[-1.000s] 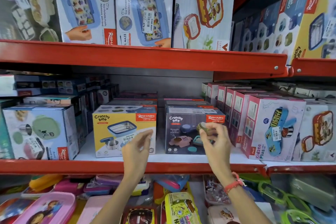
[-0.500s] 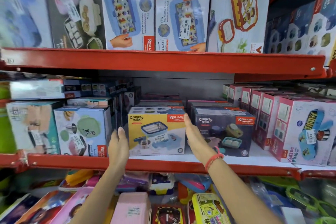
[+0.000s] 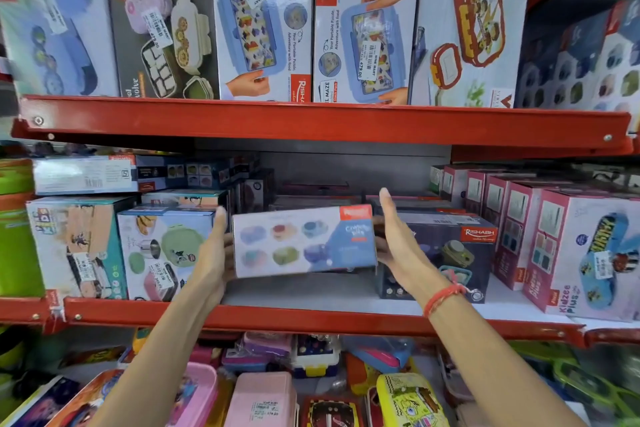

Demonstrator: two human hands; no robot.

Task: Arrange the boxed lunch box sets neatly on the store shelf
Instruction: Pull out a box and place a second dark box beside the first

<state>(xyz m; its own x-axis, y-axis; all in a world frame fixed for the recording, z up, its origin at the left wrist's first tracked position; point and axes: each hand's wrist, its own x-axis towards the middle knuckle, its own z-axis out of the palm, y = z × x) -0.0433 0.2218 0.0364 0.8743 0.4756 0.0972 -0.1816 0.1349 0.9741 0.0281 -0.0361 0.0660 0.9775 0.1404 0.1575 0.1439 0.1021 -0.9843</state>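
A Crunchy Bite lunch box set (image 3: 304, 241) is lifted off the middle shelf and tipped, so its pale top face with six coloured boxes faces me. My left hand (image 3: 212, 258) presses its left side and my right hand (image 3: 398, 241) presses its right side, fingers straight. The white shelf board (image 3: 298, 291) below it is bare. A dark blue Crunchy Bite box (image 3: 453, 253) stands right beside it, a white box with a green lunch box picture (image 3: 162, 250) on its left.
Pink Kidzee Plus boxes (image 3: 585, 253) fill the shelf's right end. Tall boxes (image 3: 363, 28) stand on the upper shelf above a red rail (image 3: 311, 125). Loose lunch boxes (image 3: 263, 399) lie in the bin below. More boxes are stacked behind the gap.
My hands closed in on both sides of the yellow-fronted box, lifted it off the shelf and tipped it forward. The view has shifted left and closer.
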